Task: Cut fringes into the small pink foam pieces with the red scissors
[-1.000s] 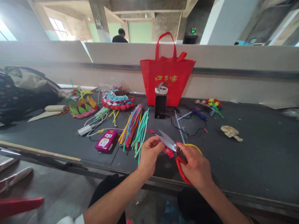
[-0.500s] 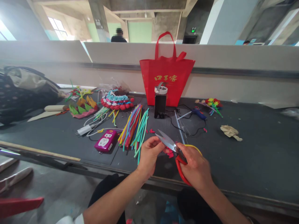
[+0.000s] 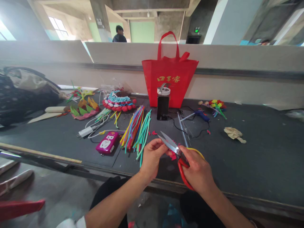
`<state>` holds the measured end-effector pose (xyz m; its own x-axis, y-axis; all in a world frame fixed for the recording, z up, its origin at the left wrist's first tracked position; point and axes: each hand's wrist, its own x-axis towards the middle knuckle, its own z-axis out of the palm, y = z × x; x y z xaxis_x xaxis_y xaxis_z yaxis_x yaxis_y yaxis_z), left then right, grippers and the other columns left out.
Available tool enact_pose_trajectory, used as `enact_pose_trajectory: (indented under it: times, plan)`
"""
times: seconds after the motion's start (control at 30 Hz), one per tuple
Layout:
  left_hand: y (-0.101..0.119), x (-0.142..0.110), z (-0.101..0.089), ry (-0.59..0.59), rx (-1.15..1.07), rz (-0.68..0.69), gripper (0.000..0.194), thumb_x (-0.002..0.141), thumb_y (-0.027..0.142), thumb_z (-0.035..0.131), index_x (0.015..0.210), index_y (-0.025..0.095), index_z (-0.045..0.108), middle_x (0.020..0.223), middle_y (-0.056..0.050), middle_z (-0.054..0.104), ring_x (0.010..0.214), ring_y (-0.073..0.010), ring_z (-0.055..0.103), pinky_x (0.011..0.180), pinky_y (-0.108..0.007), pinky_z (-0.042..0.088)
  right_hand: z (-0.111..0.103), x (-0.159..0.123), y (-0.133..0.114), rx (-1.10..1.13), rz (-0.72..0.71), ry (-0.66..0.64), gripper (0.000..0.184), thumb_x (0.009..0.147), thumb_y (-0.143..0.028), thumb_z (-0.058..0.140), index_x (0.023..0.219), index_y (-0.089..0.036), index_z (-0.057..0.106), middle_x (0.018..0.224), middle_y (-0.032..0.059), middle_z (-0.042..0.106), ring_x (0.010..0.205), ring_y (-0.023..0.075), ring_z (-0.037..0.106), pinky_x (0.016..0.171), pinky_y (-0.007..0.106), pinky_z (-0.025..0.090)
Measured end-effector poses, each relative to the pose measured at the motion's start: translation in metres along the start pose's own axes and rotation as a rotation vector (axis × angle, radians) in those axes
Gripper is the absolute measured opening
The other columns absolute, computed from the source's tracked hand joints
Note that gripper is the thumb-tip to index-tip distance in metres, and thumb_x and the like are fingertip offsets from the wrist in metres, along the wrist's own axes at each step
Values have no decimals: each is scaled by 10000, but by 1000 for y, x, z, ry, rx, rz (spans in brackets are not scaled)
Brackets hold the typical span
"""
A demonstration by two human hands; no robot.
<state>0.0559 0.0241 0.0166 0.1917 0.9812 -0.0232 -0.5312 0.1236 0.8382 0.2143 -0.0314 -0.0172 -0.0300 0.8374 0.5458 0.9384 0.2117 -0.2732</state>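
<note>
Snipping is probably best done with the red-and-yellow-handled steel scissors kept steady and their parted blades angled clear of the bare left hand. Its thumb and fingers are pressed into a pinch; what is gripped cannot be told. At three o'clock from it, the scissors are held by the wrapped bare right hand, tips aimed toward ten o'clock.
</note>
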Motion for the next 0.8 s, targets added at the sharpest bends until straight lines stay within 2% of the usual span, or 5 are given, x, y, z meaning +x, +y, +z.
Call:
enact_pose_trajectory:
  times: [0.5,0.6,0.8]
  plan:
    - [-2,0,1,16,-14,-7,170,675,191,766,761,139,629,667,14,666,533,-100,611,613,-225,486,0,0,-3,-28,8,-11,450,791,-140,514,1232,-197,586,1077,86,707,973,245,671,824,367,563]
    - [-2,0,0,10,-19,-8,168,675,194,767,749,141,625,666,14,668,533,-101,611,609,-226,487,2,-1,-2,15,13,-8,455,795,-132,492,1236,-189,588,1073,90,711,947,231,681,833,359,561]
    - [-1,0,0,2,6,-24,151,699,198,755,786,129,652,672,-2,675,547,-102,615,606,-226,491,-1,1,-4,102,75,-10,443,797,-137,485,1220,-197,602,1039,68,729,845,199,702,734,303,563]
